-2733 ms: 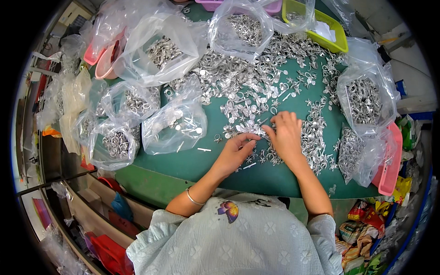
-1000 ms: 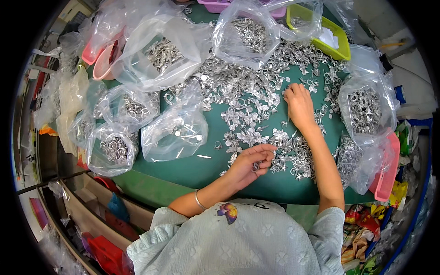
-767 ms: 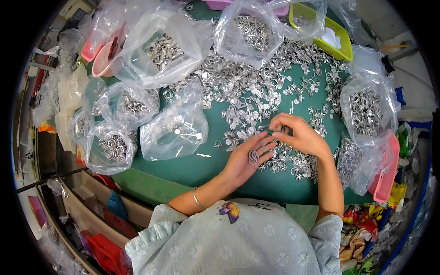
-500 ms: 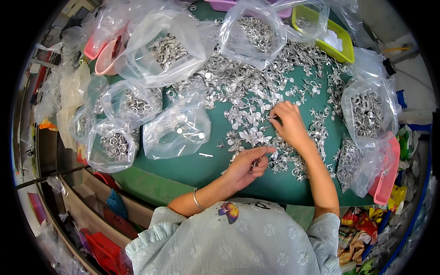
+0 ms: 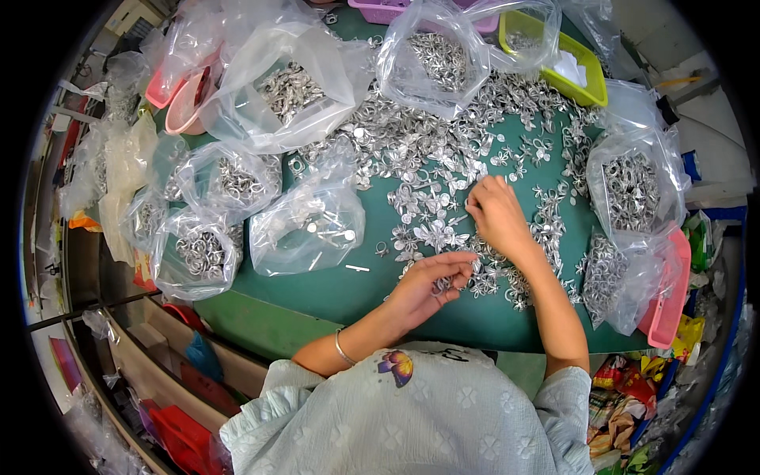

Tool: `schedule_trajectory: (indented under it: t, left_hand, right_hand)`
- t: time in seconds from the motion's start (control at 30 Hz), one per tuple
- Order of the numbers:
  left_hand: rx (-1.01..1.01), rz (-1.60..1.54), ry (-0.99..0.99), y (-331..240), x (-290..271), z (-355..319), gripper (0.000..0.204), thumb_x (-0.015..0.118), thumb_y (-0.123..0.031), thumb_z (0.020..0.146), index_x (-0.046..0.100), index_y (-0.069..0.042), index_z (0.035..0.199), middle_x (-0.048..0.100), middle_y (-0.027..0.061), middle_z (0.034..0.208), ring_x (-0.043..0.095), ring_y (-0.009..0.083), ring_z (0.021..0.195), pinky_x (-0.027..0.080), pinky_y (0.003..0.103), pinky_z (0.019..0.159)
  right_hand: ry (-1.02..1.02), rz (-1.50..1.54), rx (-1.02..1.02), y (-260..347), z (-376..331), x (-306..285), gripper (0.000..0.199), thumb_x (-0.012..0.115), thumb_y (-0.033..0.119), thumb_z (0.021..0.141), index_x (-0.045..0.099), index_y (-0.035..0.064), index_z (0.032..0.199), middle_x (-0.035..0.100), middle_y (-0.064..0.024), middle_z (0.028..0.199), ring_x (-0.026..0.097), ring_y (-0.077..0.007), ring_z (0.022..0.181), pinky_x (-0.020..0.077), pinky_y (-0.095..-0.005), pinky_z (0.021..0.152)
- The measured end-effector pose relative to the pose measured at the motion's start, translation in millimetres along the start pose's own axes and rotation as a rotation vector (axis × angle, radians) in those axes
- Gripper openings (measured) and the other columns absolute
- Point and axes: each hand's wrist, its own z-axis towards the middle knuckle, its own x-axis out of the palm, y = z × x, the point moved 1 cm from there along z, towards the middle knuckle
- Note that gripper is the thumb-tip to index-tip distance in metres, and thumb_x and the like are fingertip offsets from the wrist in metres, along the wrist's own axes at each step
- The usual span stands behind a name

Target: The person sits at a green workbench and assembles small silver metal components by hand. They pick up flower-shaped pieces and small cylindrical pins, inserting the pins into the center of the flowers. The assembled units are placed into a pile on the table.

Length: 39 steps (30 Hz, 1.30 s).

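Note:
My left hand (image 5: 419,294) is low over the near side of the green table, palm turned inward. Its fingers curl around several small silver rings (image 5: 441,286), while the index finger stretches toward the right. Just beyond it, my right hand (image 5: 503,215) reaches down among loose silver pieces, thumb and fingertips drawn together; whatever they pinch is hidden. Flower-shaped silver pieces (image 5: 437,235) lie scattered beside both hands. A larger heap of silver pieces (image 5: 427,142) spreads across the table beyond them.
Clear plastic bags of silver parts line the left, including a ring-filled bag (image 5: 198,253). Another bag (image 5: 631,190) stands at the right above a pink tray (image 5: 667,297). A yellow-green basket (image 5: 590,89) sits at the far right. A short white stick (image 5: 358,268) lies left of my hands.
The ring seen at my right fingertips is no longer visible, and those fingers are tucked in more. My left fingers have loosened slightly, showing more of the rings.

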Motion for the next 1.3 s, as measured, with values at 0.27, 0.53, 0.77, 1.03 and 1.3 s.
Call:
schedule_trajectory:
  t: [0.27,0.53,0.77,1.03,1.3]
  left_hand:
    - [-0.007,-0.2,-0.001,-4,-5,2,0.027,0.041,-0.016,0.091,0.048,0.001,0.111,0.045,0.0015,0.073,0.04,0.0058,0.057,0.035,0.017,0.046]
    - [-0.222,-0.591,-0.22,-4,15,4,0.025,0.039,-0.015,0.092,0.046,0.002,0.108,0.041,0.0056,0.078,0.04,0.0096,0.061,0.04,0.019,0.044]
    - [-0.198,-0.656,0.33,12,-10,7,0.034,0.039,-0.027,0.092,0.043,-0.009,0.064,0.037,0.0009,0.058,0.033,0.0076,0.042,0.028,0.019,0.032]
    - [-0.145,-0.588,0.17,10,-16,2,0.027,0.039,-0.026,0.093,0.048,-0.008,0.075,0.028,-0.0021,0.054,0.024,0.0056,0.041,0.018,0.019,0.032]
    - [-0.144,-0.079,0.027,18,7,-2,0.023,0.047,-0.01,0.088,0.049,-0.001,0.109,0.04,0.001,0.074,0.031,0.0044,0.052,0.024,0.015,0.038]
  right_hand:
    - [-0.207,-0.032,0.156,-12,-26,-41,0.023,0.063,0.017,0.075,0.058,0.002,0.091,0.056,-0.0144,0.094,0.05,-0.0312,0.095,0.038,-0.0395,0.08]
    - [-0.194,-0.099,0.472,-19,-87,-16,0.047,0.06,0.035,0.077,0.051,0.0047,0.112,0.036,-0.019,0.128,0.029,-0.0362,0.121,0.0263,-0.0509,0.093]
    - [-0.14,0.022,0.086,40,-79,-1,0.033,0.062,0.022,0.076,0.055,0.0061,0.104,0.047,-0.0101,0.118,0.035,-0.0305,0.118,0.0201,-0.05,0.097]
    - [0.027,0.558,0.162,35,-106,-29,0.023,0.059,0.01,0.078,0.058,0.003,0.099,0.059,-0.0092,0.099,0.054,-0.0231,0.099,0.0395,-0.0342,0.087]
    - [-0.559,-0.293,0.306,-55,-106,-32,0.014,0.064,0.003,0.069,0.058,0.0008,0.082,0.054,-0.0088,0.07,0.049,-0.0224,0.064,0.0403,-0.0341,0.058]
